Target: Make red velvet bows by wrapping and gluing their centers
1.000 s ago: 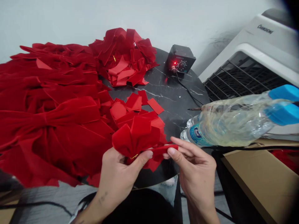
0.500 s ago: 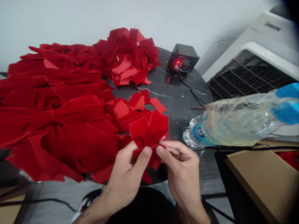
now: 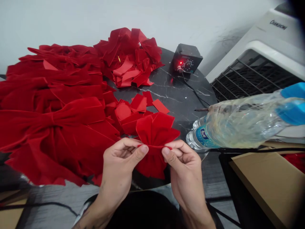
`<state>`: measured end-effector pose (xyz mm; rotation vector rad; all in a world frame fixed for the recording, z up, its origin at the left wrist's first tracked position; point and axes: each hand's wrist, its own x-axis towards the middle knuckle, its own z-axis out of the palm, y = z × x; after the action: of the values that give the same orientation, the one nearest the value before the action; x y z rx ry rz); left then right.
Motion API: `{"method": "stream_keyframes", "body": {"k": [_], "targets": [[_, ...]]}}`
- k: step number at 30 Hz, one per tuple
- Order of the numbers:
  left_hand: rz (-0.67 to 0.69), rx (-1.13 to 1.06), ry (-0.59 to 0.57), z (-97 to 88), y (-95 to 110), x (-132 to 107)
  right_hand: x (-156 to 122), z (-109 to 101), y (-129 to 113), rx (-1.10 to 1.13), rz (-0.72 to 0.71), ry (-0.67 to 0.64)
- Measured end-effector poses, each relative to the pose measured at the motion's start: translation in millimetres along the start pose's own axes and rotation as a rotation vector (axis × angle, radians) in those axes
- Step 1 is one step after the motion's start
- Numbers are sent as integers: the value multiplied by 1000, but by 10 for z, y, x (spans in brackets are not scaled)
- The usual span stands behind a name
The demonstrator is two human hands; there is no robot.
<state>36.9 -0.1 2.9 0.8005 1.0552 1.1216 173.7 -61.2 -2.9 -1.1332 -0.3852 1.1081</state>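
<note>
In the head view, a red velvet bow [image 3: 154, 128] is at the near edge of the table, its folds fanning above and below a gathered middle. Across that middle runs a narrow red ribbon strip [image 3: 156, 146]. My left hand [image 3: 122, 167] is closed, pinching the strip's left end between thumb and fingers. Its right end is pinched by my right hand [image 3: 184, 168], also closed. Beside my left hand lies a large finished-looking red bow [image 3: 51, 119] on a heap of red velvet bows [image 3: 59, 60].
Loose red fabric pieces [image 3: 138, 103] lie on the black marbled table [image 3: 164, 92]. At the back stands a black control box [image 3: 188, 58] with a lit red light and a cable. Plastic bottles [image 3: 228, 127] fill the right side, near a white fan unit [image 3: 257, 51] and a cardboard box [image 3: 267, 178].
My left hand has moved left off the bow's body, and the strip is now stretched between both hands. The bow's lower folds show more fully. My right hand has barely shifted.
</note>
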Motion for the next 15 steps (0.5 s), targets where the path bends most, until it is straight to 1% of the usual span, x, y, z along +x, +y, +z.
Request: {"method": "stream_keyframes", "body": {"k": [3,5,10,15], "targets": [[74,24,-1,1,0,-41,-3,-7,17,15,-2,6],[100,56,-16,-1,3,-73,-7,-27,30,8,-15,10],[57,103,-30,-19,-18,-90,-4,-91,31,-74,-84,10],[91,117,-43,-36,-29,-79,8,-134,4,-106,-106,-7]]}}
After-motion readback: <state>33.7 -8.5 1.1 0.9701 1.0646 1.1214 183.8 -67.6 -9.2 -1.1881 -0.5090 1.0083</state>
